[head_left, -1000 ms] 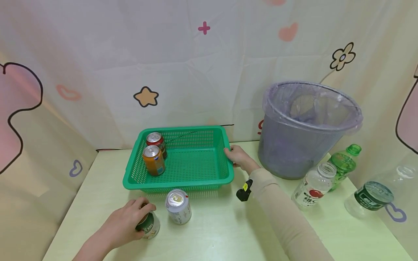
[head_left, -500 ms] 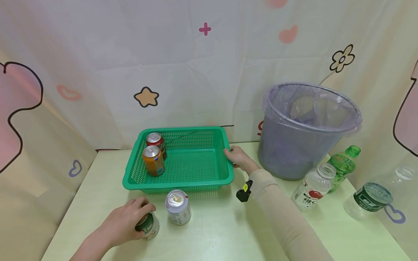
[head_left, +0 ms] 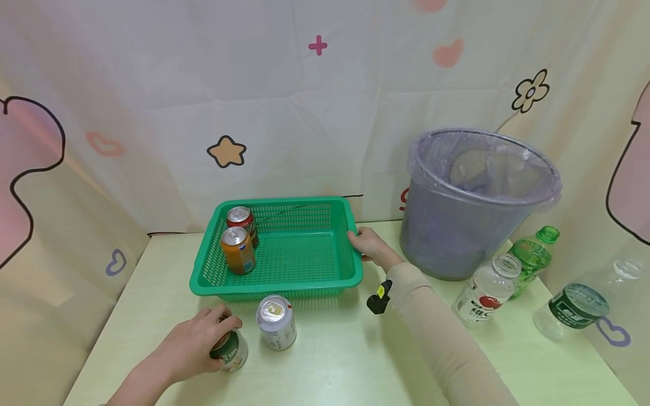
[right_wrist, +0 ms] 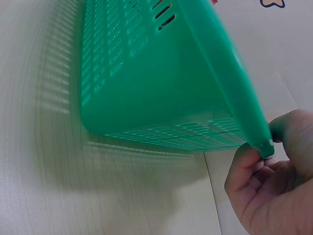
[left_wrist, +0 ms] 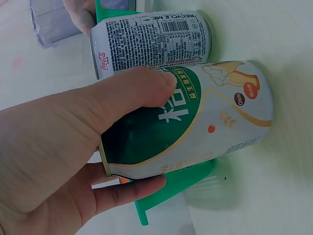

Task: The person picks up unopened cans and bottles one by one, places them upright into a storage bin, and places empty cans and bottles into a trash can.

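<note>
My left hand (head_left: 195, 344) grips a green and white can (left_wrist: 195, 117) around its upper part, thumb on one side and fingers on the other. Just right of it, a white Coca-Cola can (head_left: 276, 324) stands upright on the table. My right hand (head_left: 373, 245) pinches the right rim of a green plastic basket (head_left: 352, 265), its thumb over the rim and its fingers curled beneath, as the right wrist view shows. Inside the basket at the left stand an orange can (head_left: 238, 254) and, behind it, a dark red can (head_left: 242, 219).
A bin (head_left: 452, 225) lined with a purple bag stands at the back right. Near it are a clear bottle with a red-marked label (head_left: 484, 296), a green bottle (head_left: 530, 256) and a clear bottle with a dark green label (head_left: 576, 307). A patterned curtain (head_left: 304, 141) hangs behind the table.
</note>
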Available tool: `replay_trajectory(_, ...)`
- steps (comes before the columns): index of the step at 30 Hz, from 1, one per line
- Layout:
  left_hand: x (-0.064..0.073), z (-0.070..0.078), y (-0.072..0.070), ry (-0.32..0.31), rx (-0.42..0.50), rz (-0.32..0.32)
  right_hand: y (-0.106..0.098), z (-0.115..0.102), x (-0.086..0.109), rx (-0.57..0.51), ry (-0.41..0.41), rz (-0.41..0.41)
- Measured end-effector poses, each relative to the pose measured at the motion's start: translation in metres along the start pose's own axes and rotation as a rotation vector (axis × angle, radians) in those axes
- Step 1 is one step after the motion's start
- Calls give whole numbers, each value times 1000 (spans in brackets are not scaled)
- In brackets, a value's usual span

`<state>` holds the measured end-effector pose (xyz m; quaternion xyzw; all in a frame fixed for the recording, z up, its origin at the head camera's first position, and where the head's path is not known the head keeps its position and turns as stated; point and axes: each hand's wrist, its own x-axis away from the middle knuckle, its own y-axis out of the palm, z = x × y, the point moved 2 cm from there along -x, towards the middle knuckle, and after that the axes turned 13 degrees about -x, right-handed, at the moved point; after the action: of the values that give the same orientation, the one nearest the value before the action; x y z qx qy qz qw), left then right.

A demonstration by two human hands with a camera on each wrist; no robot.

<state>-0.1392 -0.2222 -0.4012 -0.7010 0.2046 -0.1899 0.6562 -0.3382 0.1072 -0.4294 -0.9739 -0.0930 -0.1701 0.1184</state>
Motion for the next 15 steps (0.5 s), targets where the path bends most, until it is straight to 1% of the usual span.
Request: replay_trajectory(15, 0, -1, -7, 23, -25, 8, 0, -1, 0, 18, 22, 9)
